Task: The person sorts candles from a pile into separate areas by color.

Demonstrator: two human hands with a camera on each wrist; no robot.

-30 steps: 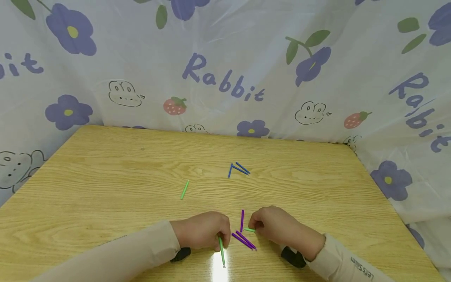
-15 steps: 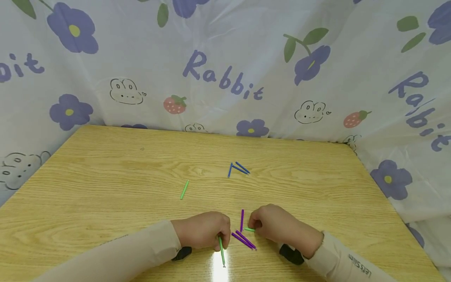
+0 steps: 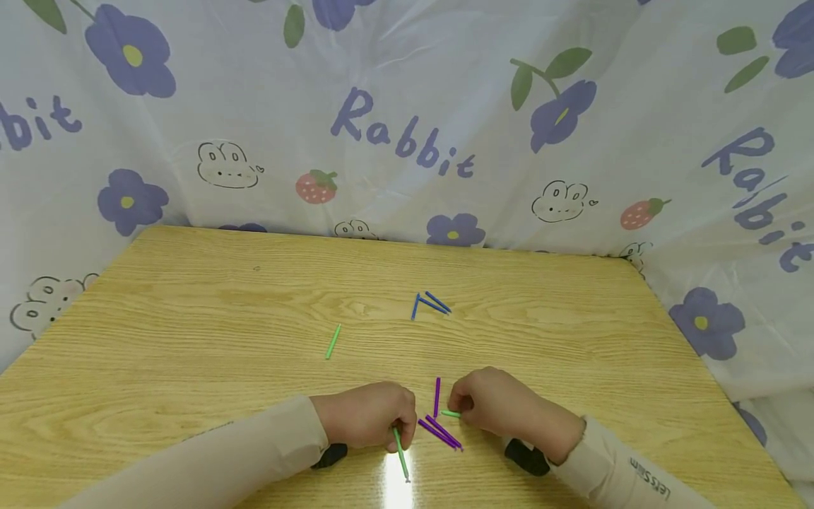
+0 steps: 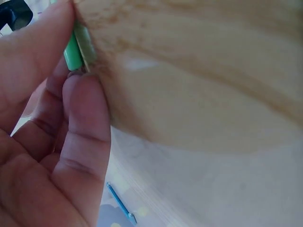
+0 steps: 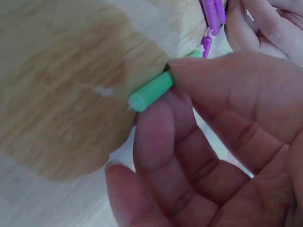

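My left hand (image 3: 375, 417) pinches a thin green candle (image 3: 401, 459) between thumb and fingers, its wick end pointing down toward the near side. My right hand (image 3: 502, 403) pinches a second green candle (image 5: 152, 92) low at the tabletop; in the head view only a short end of it shows. Between the two hands lie purple candles: one (image 3: 437, 397) points away from me, and a slanted pair (image 3: 440, 433) lies close together just nearer. In the left wrist view, the thumb and fingers hide part of the green candle.
A loose green candle (image 3: 333, 342) lies farther off to the left on the wooden table (image 3: 191, 318). Beyond the hands, near the table's middle, is a group of blue candles (image 3: 432, 305). A printed white curtain (image 3: 273, 106) hangs behind the table and along its sides.
The low end of the green candle in my left hand has swung slightly to the right. Both hands otherwise stay almost where they were, and the loose candles lie as before.
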